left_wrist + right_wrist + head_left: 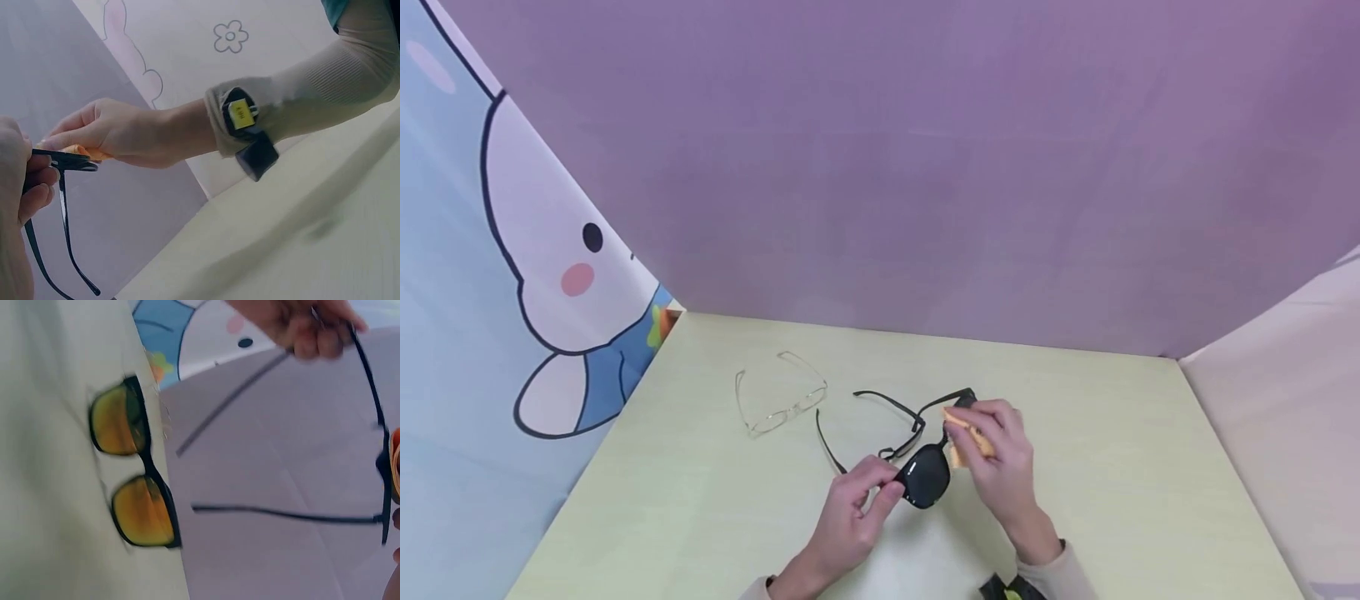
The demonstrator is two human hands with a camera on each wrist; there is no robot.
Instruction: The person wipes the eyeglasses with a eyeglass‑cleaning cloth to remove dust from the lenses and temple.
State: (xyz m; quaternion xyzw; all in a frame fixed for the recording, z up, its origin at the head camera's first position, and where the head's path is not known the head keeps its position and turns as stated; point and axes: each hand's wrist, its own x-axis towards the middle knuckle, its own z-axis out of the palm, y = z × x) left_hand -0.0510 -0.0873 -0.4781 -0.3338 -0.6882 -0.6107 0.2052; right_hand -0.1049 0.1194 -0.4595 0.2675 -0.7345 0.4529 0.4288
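Note:
A pair of black sunglasses (927, 477) is held above the table, its temples pointing away toward the back wall. With thumb and fingers, my left hand (853, 517) pinches one end of its frame. My right hand (1003, 458) grips a folded orange cloth (977, 442) against the other lens, which is mostly hidden behind fingers and cloth. In the right wrist view, the cloth (395, 465) shows at the right edge. A second pair of sunglasses (142, 509), with orange mirrored lenses, lies on the table, partly covered by the held pair in the head view.
Clear glasses (786, 417) with a thin frame lie with temples spread on the pale table (1112, 467), left of the sunglasses. A purple backdrop (925, 167) rises at the back edge. A cartoon-printed cloth (580, 308) hangs at left, a pale one (1285, 400) at right.

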